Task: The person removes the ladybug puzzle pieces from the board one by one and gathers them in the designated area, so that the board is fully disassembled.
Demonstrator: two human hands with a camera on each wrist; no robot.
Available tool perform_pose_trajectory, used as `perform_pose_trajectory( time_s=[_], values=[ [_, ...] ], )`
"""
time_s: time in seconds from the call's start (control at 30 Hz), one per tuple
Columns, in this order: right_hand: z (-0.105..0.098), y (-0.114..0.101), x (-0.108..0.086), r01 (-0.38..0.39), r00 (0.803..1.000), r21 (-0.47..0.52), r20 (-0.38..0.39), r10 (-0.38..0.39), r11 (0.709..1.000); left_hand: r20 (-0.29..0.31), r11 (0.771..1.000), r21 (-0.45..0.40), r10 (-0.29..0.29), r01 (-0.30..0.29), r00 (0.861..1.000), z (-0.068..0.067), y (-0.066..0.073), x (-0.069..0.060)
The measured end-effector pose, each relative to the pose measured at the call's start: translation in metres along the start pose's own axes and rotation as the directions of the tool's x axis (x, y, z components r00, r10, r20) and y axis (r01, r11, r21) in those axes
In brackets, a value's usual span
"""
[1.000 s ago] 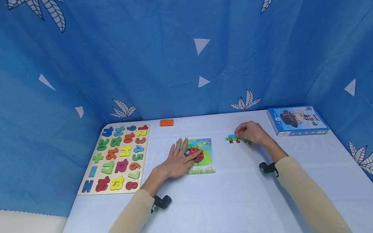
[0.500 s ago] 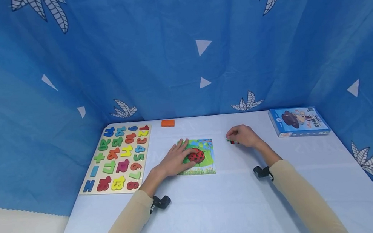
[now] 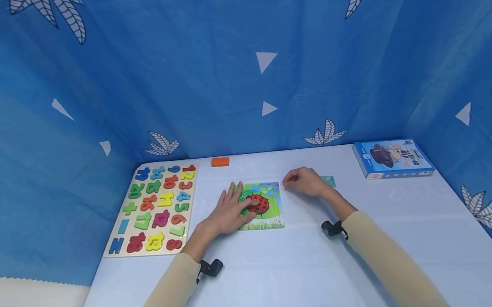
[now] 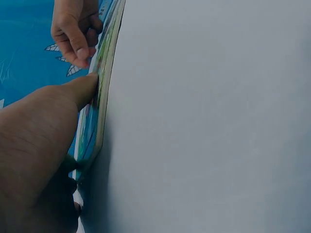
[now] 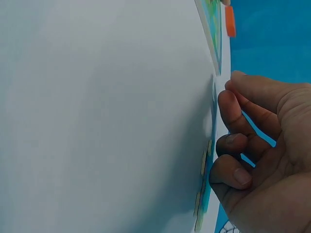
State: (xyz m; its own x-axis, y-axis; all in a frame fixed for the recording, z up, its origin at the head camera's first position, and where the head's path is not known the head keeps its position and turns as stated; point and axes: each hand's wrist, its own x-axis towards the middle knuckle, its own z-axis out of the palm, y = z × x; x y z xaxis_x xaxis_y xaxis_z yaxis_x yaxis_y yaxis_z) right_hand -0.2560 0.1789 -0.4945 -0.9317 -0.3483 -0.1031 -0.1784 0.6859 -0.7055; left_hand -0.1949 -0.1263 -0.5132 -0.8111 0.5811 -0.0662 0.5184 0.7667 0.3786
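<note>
A square ladybug jigsaw puzzle (image 3: pixel 272 211) lies mid-table. My left hand (image 3: pixel 229 212) rests on its left part with spread fingers; in the left wrist view the thumb (image 4: pixel 85 90) touches the puzzle's surface. Just past the puzzle's right edge hovers my right hand (image 3: pixel 305 182), its fingers loosely curled and thumb close to the index fingertip. Nothing shows between those fingertips in the right wrist view. Joined puzzle pieces (image 3: pixel 328 181) lie on the table beyond the right hand, partly covered by it; the right wrist view shows their edges.
At the left lies a wooden number board (image 3: pixel 153 211) with colourful raised numerals. An orange block (image 3: pixel 220 161) sits at the back edge. A blue picture box (image 3: pixel 392 159) lies at the back right. Blue curtains (image 3: pixel 237 74) hang behind the white table (image 3: pixel 286 279).
My right hand has moved left from the loose pieces toward the puzzle's right edge, uncovering some of their right end. My left hand stays on the puzzle, its fingers shifted slightly.
</note>
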Motion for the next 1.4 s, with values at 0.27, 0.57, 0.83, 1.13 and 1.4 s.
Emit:
perform_pose_trajectory(
  time_s=[0.27,0.57,0.83,1.13,1.4],
  values=[
    [0.02,-0.023,0.008,0.043,0.997,0.016,0.065,-0.043,0.999,0.067,1.0,0.0,-0.022,0.022,0.998,-0.006,-0.003,-0.003],
    [0.042,-0.049,0.013,0.093,0.989,-0.001,0.114,-0.092,0.996,0.101,0.999,-0.046,0.02,-0.015,0.995,-0.01,-0.013,-0.007],
    [0.054,-0.061,0.016,0.122,0.985,-0.028,0.127,-0.117,0.992,0.129,1.0,-0.016,-0.006,0.008,0.992,-0.003,-0.015,-0.007],
    [0.063,-0.064,0.02,0.136,0.982,-0.058,0.138,-0.127,0.989,0.124,0.999,-0.015,-0.029,0.031,0.992,-0.001,-0.014,-0.008],
    [0.065,-0.067,0.019,0.141,0.982,-0.049,0.134,-0.133,0.989,0.125,0.999,-0.011,-0.031,0.032,0.992,-0.001,-0.015,-0.007]
  ],
)
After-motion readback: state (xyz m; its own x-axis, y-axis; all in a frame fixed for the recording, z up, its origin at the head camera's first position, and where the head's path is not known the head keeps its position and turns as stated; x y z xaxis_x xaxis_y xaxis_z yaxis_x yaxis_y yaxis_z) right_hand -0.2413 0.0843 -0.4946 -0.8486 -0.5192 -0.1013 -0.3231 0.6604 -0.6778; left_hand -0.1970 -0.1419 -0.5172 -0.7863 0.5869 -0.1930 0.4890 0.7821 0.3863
